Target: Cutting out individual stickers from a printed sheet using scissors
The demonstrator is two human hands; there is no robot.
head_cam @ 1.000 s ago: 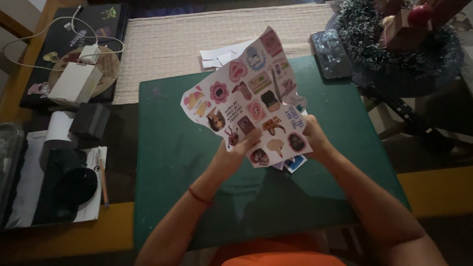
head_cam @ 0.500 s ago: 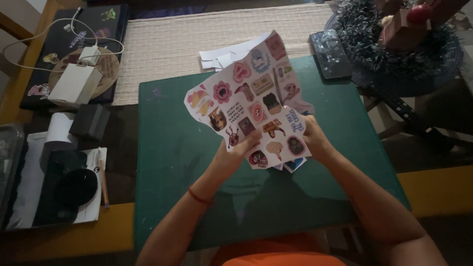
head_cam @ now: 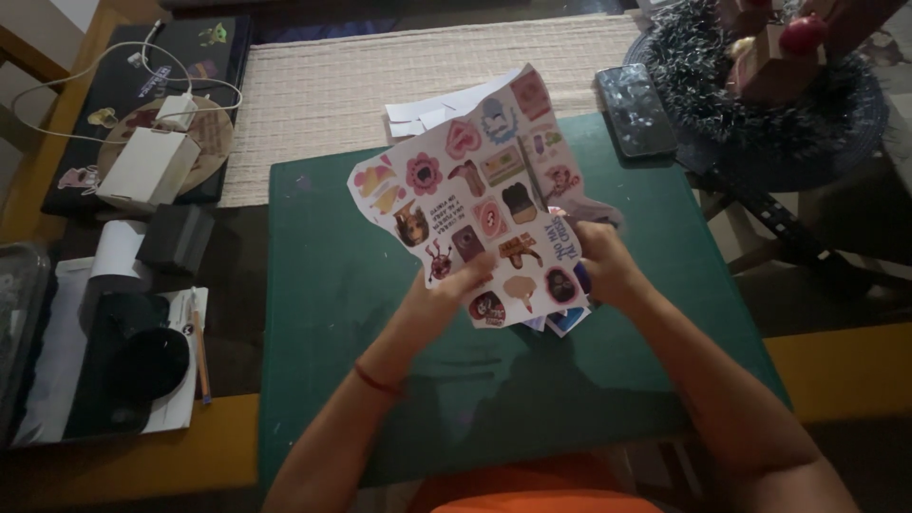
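Above the dark green cutting mat, both hands hold up a white, irregularly cut sheet of colourful stickers, its printed face turned toward the camera. Left hand pinches the sheet's lower edge, thumb on the front and fingers closed behind it. Right hand is closed on the lower right edge, where a few more sheets with blue printing peek out beneath; how many lie there is hard to make out in the dim light. A thin red band circles the left wrist.

Beyond the mat lies a pale woven runner with loose white paper scraps on it. A dark rectangular phone rests at the mat's far right corner, beside a dark tinsel wreath. To the left, a small white cardboard box sits on a round wooden disc, near a black box and a pencil.
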